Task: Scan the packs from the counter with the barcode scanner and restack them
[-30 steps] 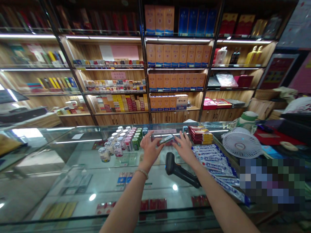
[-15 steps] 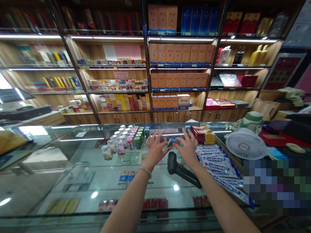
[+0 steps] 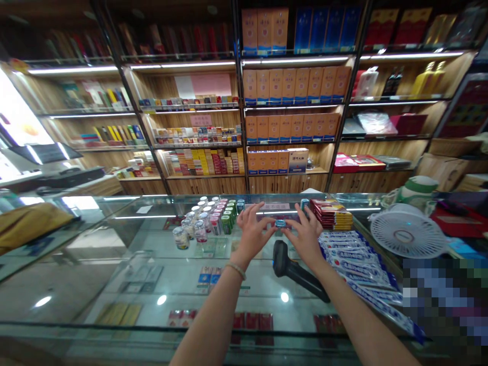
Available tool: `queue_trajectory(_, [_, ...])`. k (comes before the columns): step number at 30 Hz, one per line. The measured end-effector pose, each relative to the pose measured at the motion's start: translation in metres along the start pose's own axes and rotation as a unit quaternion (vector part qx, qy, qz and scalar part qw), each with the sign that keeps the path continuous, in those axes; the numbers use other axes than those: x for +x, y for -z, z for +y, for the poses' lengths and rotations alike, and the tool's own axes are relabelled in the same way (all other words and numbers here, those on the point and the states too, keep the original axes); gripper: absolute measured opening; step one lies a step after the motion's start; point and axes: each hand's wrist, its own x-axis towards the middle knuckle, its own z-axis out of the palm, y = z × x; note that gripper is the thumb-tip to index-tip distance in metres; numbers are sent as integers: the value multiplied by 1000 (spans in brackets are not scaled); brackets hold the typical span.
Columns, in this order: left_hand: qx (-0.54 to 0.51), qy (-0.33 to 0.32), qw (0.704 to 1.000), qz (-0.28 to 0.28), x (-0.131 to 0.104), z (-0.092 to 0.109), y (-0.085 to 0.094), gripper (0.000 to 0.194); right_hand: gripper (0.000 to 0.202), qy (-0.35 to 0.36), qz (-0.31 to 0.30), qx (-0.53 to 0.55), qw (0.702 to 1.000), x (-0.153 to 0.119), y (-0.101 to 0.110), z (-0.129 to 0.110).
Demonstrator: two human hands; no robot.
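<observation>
Between my two hands, above the glass counter, is a small blue container [image 3: 280,223]. My left hand [image 3: 253,231] pinches its left end between thumb and finger, the other fingers raised. On the right end, my right hand [image 3: 303,234] grips it in the same way. Its label is too small to read. Just below the hands, a black handheld barcode scanner [image 3: 295,272] lies on the glass, touched by neither hand. Left of my left hand stand rows of small jars [image 3: 200,231] with white, pink and green ones among them. One more small blue jar [image 3: 304,203] shows behind my right hand.
Red and yellow packets [image 3: 331,214] are stacked right of my hands. Long blue-and-white packs [image 3: 354,259] spread in front of them. A white fan [image 3: 407,233] and a green-white jug [image 3: 417,190] stand farther right. Shelves of orange boxes [image 3: 292,86] line the wall.
The view has shifted slightly left, so everything sits farther right. The small blue container has been turned in my fingers and now lies level between both hands.
</observation>
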Motion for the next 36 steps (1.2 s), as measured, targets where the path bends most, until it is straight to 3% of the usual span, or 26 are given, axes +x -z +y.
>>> queue_trajectory(5, [8, 7, 1000, -17, 10, 1, 12, 14, 21, 16, -5, -20, 1000, 14, 9, -10])
queue_trajectory(10, [67, -8, 997, -46, 35, -9, 46, 12, 18, 63, -44, -28, 997, 51, 10, -33])
queue_trajectory(14, [124, -24, 989, -73, 50, -32, 71, 12, 19, 89, -72, -12, 993, 75, -8, -59])
queue_trajectory(18, [160, -31, 981, -101, 55, -58, 84, 11, 16, 93, -88, -3, 992, 87, -35, -79])
queue_trajectory(22, [177, -42, 977, -110, 57, -80, 83, 11, 17, 103, -119, -11, 987, 94, -59, -89])
queue_trajectory(27, [190, -41, 973, -122, 58, -100, 67, 9, 19, 84, -157, -33, 983, 99, -85, -91])
queue_trajectory(36, [232, -25, 961, -151, 55, -115, 43, 14, 20, 67, -200, -53, 976, 101, -113, -91])
